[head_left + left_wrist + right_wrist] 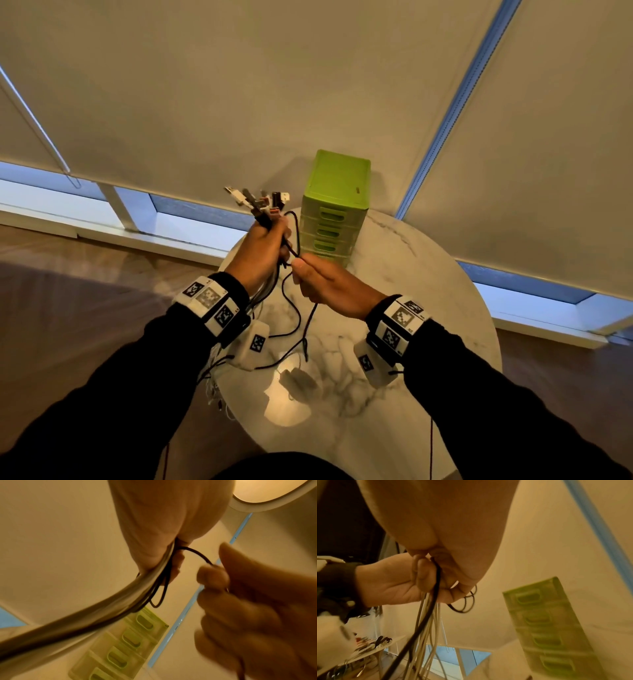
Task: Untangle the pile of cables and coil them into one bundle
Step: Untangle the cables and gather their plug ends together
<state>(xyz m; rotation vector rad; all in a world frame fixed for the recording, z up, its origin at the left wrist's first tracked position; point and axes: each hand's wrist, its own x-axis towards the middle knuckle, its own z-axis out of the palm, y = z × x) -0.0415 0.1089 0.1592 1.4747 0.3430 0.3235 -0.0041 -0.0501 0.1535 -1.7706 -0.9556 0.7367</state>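
My left hand (265,248) is raised above the round table and grips a bundle of cables (263,205), whose plug ends fan out above the fist. White and black strands (426,622) hang down from that fist towards the table. My right hand (310,275) is close beside it and pinches a thin black cable (297,240) between thumb and forefinger. That black cable (197,553) loops from the left fist to the right fingertips (212,577), then trails down onto the marble top (411,274).
A green drawer unit (334,205) stands at the table's far edge, just behind my hands. Loose cable ends (219,383) drape over the table's left rim. Roller blinds and a low window sill lie beyond.
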